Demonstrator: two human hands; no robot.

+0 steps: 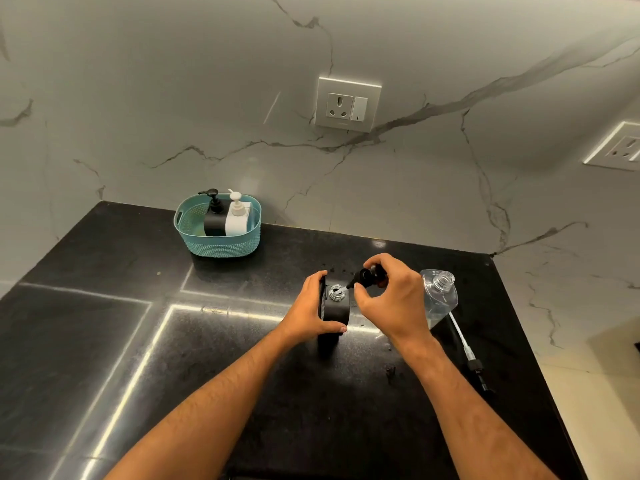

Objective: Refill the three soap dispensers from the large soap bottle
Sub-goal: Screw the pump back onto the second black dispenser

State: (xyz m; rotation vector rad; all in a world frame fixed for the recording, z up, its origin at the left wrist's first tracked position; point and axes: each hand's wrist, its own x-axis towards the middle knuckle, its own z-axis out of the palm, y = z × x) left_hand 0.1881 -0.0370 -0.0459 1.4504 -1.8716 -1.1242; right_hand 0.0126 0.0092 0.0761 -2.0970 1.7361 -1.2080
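Currently: pump head going back onto (or coming off) the black dispenser; direction can't be told.
Teal basket (207,249) at far left holds a black dispenser (214,216) and a white dispenser (238,216), both capped. Left hand (311,306) is clamped round the third dispenser (335,310), upright on the counter (104,306). Right hand (388,299) pinches the pump head (367,276), tilted, its tube tip at the open threaded neck (335,292). Advice: keep the body braced, bring the pump vertical, then thread gently. Large soap bottle (438,296) stands uncapped just right; its own pump (467,355) lies beside it.
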